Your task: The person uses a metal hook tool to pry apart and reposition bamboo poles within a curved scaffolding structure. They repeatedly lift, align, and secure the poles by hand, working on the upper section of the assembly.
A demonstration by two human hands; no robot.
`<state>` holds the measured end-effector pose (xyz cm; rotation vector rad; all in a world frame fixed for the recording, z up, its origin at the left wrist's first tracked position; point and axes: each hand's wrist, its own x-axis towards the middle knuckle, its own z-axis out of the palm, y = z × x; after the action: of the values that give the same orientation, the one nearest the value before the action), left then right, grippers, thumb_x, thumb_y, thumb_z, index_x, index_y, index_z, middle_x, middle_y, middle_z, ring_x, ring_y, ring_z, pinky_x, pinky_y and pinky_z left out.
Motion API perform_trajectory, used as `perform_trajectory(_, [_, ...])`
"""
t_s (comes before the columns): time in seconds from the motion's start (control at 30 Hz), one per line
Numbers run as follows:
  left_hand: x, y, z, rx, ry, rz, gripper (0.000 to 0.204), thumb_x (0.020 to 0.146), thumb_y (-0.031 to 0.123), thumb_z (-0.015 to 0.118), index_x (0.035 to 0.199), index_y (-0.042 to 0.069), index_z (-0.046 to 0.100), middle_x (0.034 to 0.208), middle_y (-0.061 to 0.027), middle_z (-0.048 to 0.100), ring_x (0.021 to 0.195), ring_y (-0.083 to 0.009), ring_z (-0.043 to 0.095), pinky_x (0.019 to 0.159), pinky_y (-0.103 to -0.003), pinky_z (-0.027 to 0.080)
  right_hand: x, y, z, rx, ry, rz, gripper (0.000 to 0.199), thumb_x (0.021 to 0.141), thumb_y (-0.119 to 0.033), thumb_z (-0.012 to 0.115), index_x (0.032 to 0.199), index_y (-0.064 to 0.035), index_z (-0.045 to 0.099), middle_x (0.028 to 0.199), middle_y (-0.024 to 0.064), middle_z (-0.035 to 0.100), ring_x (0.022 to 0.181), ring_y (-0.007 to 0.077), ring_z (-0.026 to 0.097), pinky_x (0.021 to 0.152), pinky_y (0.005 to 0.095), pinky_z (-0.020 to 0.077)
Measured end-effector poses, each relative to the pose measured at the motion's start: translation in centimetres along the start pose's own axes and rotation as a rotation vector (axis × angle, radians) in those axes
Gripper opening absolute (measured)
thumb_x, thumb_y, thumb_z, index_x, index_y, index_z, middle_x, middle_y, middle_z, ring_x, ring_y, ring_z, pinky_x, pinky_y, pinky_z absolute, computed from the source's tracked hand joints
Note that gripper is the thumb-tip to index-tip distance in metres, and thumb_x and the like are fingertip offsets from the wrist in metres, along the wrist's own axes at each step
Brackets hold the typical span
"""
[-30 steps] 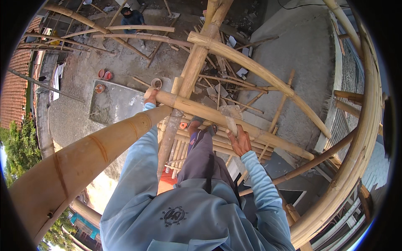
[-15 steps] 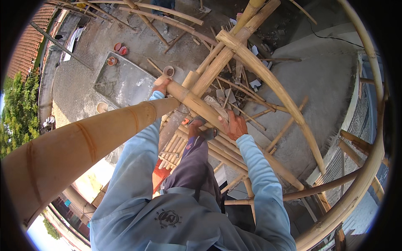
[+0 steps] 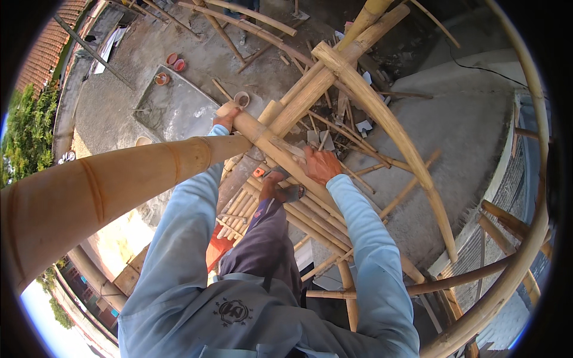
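A thick bamboo pole [image 3: 255, 129] slants from upper left to lower right in front of me, crossing other poles. My left hand [image 3: 225, 119] is wrapped round its upper-left end, by the cut edge. Farther down the same pole, my right hand [image 3: 321, 165] is closed and pressed on its upper side. A pale, rag-like piece [image 3: 292, 152] sticks out from under the right fingers along the pole; most of it is hidden, and its kind is unclear. A large yellow bamboo pole [image 3: 131, 164] comes in from the left and meets the held pole between my arms.
Below my feet is a platform of bamboo poles [image 3: 313, 224]. A curved bamboo pole [image 3: 397, 128] arches on the right, above a grey concrete surface [image 3: 412, 197]. Down at the left lie a mortar-smeared slab [image 3: 179, 107] and several buckets [image 3: 162, 79]. Loose poles and debris litter the ground ahead.
My right hand has slid up the pole toward my left hand, the pale piece moving with it. The left hand keeps its hold on the pole's end. The whole view has shifted slightly.
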<state>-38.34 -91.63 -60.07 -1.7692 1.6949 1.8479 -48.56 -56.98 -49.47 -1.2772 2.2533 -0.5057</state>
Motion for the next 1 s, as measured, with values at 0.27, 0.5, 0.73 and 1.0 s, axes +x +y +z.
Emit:
perform_trajectory(0.27, [-1.3, -1.0, -0.3, 0.023, 0.059, 0.036, 0.075, 0.066, 0.062, 0.085, 0.107, 0.001, 0.074, 0.097, -0.0136, 0.074, 0.080, -0.0252, 0.070, 0.071, -0.039, 0.056, -0.8, -2.2, -3.8, 0.267, 0.408, -0.324, 0.045, 0.098, -0.039, 0.062, 0.112, 0.0030, 0.058, 0.083, 0.0275, 0.071, 0.076, 0.0462, 0.071, 0.070, 0.0533, 0.0563])
perform_trajectory(0.5, [-2.2, -0.7, 0.9, -0.054, 0.071, 0.266, 0.077, 0.068, 0.064, 0.081, 0.108, -0.001, 0.074, 0.100, -0.0148, 0.074, 0.082, -0.0255, 0.070, 0.074, -0.041, 0.056, 0.5, -1.1, 0.7, 0.015, -0.125, 0.162, 0.050, 0.093, -0.040, 0.064, 0.113, 0.0052, 0.060, 0.081, 0.0298, 0.070, 0.077, 0.0462, 0.072, 0.069, 0.0519, 0.0573])
perform_trajectory(0.73, [-1.0, 0.5, -0.2, 0.082, 0.028, -0.009, 0.067, 0.069, 0.056, 0.084, 0.106, 0.000, 0.074, 0.094, -0.0119, 0.075, 0.076, -0.0231, 0.070, 0.071, -0.037, 0.056, -0.1, -1.0, -0.9, 0.095, 0.097, -0.113, 0.043, 0.094, -0.039, 0.065, 0.107, 0.0018, 0.060, 0.095, 0.0282, 0.071, 0.087, 0.0438, 0.071, 0.075, 0.0489, 0.0576])
perform_trajectory(1.0, [-0.5, -2.8, -0.8, 0.058, 0.024, 0.064, 0.071, 0.069, 0.057, 0.085, 0.114, 0.002, 0.073, 0.102, -0.0119, 0.075, 0.088, -0.0237, 0.071, 0.080, -0.038, 0.056, -2.0, -2.3, -1.4, 0.162, 0.225, -0.139, 0.049, 0.094, -0.044, 0.064, 0.106, 0.0031, 0.060, 0.085, 0.0292, 0.072, 0.083, 0.0440, 0.073, 0.072, 0.0515, 0.0571])
